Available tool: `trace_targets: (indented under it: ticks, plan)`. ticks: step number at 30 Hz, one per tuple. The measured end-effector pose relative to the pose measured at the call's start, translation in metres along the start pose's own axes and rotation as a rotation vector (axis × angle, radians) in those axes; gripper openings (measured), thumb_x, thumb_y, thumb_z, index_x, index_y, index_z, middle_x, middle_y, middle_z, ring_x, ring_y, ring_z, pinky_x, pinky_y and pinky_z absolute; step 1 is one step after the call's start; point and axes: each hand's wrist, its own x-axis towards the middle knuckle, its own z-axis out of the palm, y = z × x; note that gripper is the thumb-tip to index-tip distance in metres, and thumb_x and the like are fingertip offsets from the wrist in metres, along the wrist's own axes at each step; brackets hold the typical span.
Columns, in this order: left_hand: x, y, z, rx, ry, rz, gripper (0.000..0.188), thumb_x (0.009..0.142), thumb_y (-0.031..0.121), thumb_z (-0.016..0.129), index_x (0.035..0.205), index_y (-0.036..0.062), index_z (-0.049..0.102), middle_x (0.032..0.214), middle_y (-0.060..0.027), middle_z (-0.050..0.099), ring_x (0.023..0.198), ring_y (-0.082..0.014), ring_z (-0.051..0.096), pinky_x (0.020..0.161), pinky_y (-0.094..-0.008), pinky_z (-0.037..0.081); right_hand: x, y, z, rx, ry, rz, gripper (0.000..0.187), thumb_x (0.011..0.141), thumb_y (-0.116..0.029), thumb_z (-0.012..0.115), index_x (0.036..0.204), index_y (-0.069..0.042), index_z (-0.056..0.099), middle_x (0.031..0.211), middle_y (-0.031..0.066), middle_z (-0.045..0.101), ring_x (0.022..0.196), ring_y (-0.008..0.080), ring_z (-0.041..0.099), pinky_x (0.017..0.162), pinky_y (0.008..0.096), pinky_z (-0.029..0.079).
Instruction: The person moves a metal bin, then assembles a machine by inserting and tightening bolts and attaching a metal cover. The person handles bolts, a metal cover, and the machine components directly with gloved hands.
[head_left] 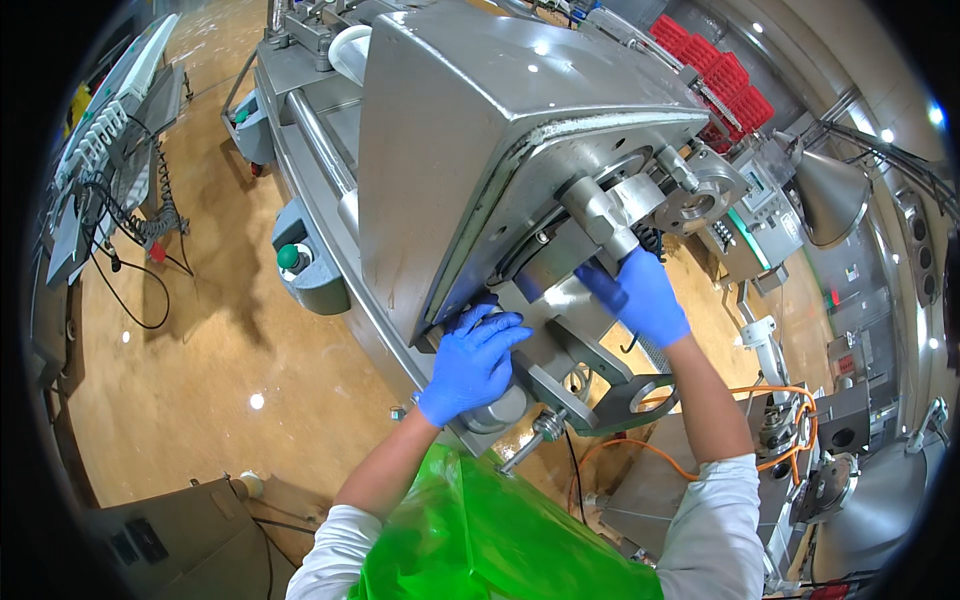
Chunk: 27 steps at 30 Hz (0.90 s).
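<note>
Both my hands wear blue gloves at the near end of a large stainless steel machine housing [440, 150]. My left hand [472, 365] lies at its lower corner, fingers stretched over the metal edge and their tips partly hidden. Below that hand is a rounded metal cylinder [497, 408]. My right hand [648, 300] is under a thick metal shaft [600, 215] that sticks out of the end face. Its fingers look spread and slightly blurred, one pointing left toward the housing; I see nothing held in them. A grey metal bracket [600, 385] hangs between my forearms.
A threaded rod with a round nut [548, 425] juts toward my green apron [480, 530]. A grey box with a green button [290, 257] is fixed beside the frame. An orange cable [640, 443] runs at the right. Red crates [715, 75] are stacked behind.
</note>
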Motion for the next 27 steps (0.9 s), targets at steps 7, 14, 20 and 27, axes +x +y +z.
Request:
trace_targets:
  ticks: [7, 14, 20, 27]
  plan:
    - [0.005, -0.001, -0.002, -0.028, -0.098, 0.026, 0.039, 0.070, 0.003, 0.058, 0.107, 0.0107, 0.066, 0.110, -0.0102, 0.066, 0.099, -0.0306, 0.062, 0.094, -0.0429, 0.047, 0.001, 0.038, 0.011, 0.315, -0.022, 0.178, 0.039, 0.094, -0.042, 0.057, 0.111, -0.007, 0.056, 0.058, 0.0066, 0.055, 0.042, 0.0211, 0.053, 0.041, 0.0346, 0.045]
    - [0.012, -0.005, -0.010, -0.044, -0.209, 0.022, 0.038, 0.072, 0.005, 0.059, 0.109, 0.0100, 0.065, 0.108, -0.0115, 0.065, 0.099, -0.0271, 0.062, 0.093, -0.0428, 0.044, -0.001, 0.008, -0.008, 0.713, -0.156, 0.467, 0.058, 0.096, -0.051, 0.051, 0.118, 0.003, 0.055, 0.069, 0.0100, 0.057, 0.054, 0.0218, 0.060, 0.049, 0.0323, 0.050]
    - [0.019, -0.008, -0.016, -0.069, -0.275, 0.031, 0.035, 0.075, 0.007, 0.060, 0.110, 0.0102, 0.065, 0.111, -0.0116, 0.064, 0.098, -0.0272, 0.063, 0.092, -0.0423, 0.045, -0.009, -0.005, 0.004, -0.268, 0.028, 0.167, 0.038, 0.094, -0.031, 0.054, 0.113, 0.001, 0.058, 0.078, 0.0208, 0.062, 0.070, 0.0340, 0.064, 0.063, 0.0420, 0.051]
    - [0.011, -0.013, -0.009, -0.137, -0.334, 0.014, 0.033, 0.074, 0.010, 0.061, 0.107, 0.0142, 0.065, 0.107, -0.0104, 0.062, 0.093, -0.0264, 0.062, 0.089, -0.0436, 0.043, -0.009, 0.011, 0.006, 0.792, -0.014, 0.651, 0.044, 0.098, -0.043, 0.050, 0.102, 0.000, 0.056, 0.071, 0.0039, 0.054, 0.050, 0.0105, 0.049, 0.044, 0.0278, 0.042]
